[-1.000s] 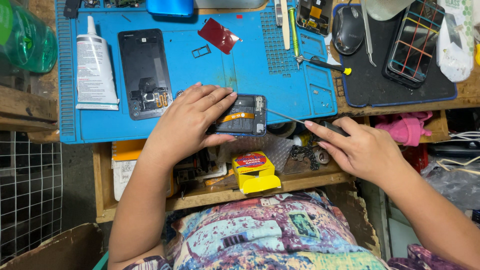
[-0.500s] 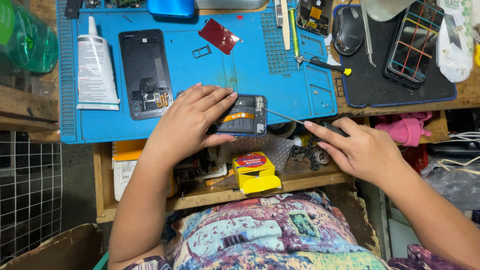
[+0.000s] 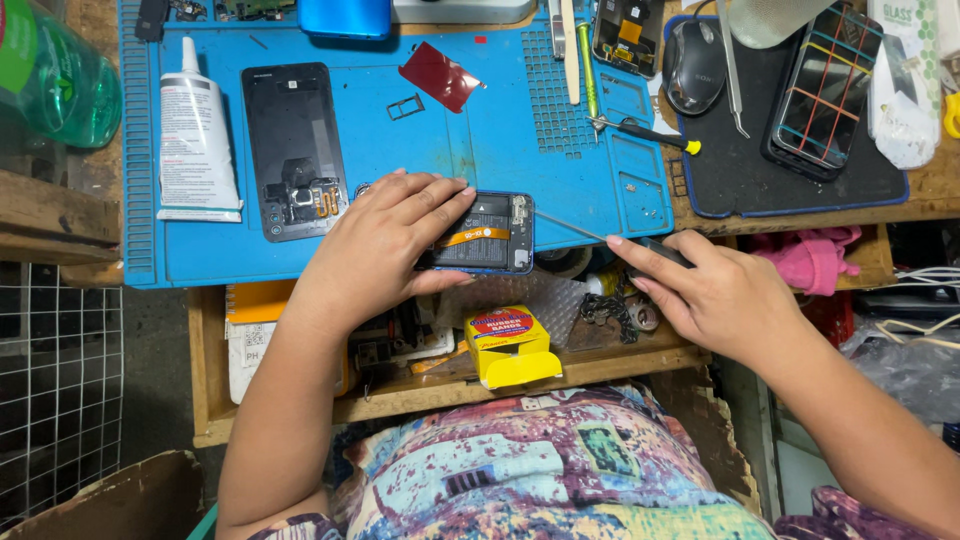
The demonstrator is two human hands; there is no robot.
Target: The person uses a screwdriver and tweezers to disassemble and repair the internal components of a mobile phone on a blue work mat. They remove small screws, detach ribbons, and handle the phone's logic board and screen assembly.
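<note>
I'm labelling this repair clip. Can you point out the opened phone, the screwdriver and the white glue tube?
opened phone (image 3: 487,235), head view, on the orange ribbon strip across its middle.
screwdriver (image 3: 572,226), head view, on the thin metal shaft.
white glue tube (image 3: 195,145), head view, on the tube's body.

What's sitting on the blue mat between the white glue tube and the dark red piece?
In the head view, a black phone back panel lies flat between the white tube and the dark red piece, with a small metal tray frame beside it.

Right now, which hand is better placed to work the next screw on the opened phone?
Right. The right hand already holds the screwdriver, its tip at the opened phone, while the left hand is occupied pinning that phone to the blue mat.
</note>
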